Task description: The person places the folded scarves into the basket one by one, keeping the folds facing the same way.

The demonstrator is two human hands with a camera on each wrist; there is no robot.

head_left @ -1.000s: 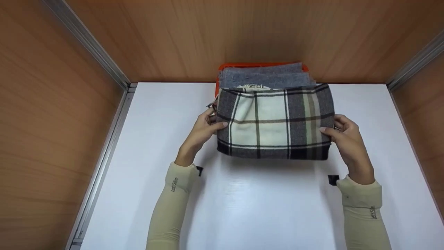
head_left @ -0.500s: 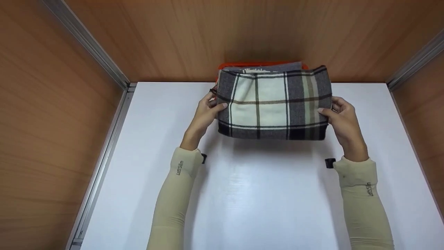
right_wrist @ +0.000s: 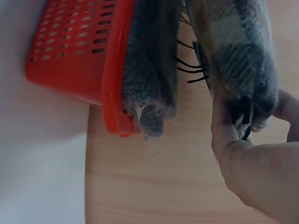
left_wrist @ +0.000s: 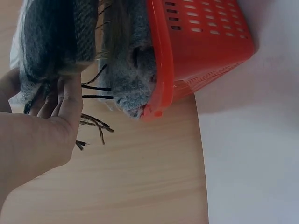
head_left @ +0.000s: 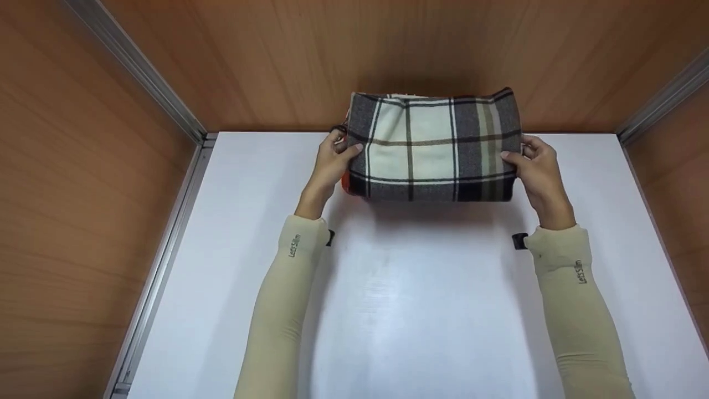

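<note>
A folded plaid scarf (head_left: 432,147) in cream, grey, black and tan spans between my two hands in the head view. My left hand (head_left: 330,166) pinches its left end, thumb on top and fingers beneath. At the opposite end my right hand (head_left: 540,172) grips it the same way. Dark fringe strands (right_wrist: 191,70) dangle from the scarf in both wrist views. The scarf hangs over a red plastic basket (left_wrist: 205,42), with a gap between them. Folded grey-blue cloth (right_wrist: 147,60) fills the basket up to its rim. From the head, the scarf hides nearly all of the basket.
The basket stands on a white table (head_left: 421,310) against the wooden back wall (head_left: 266,66). Wooden side panels (head_left: 83,194) with metal rails border the table left and right. A small black piece (head_left: 519,241) sticks out at each wrist.
Both hands have carried the scarf away from me toward the back wall, over the basket. It now covers the grey-blue cloth that showed earlier in the head view.
</note>
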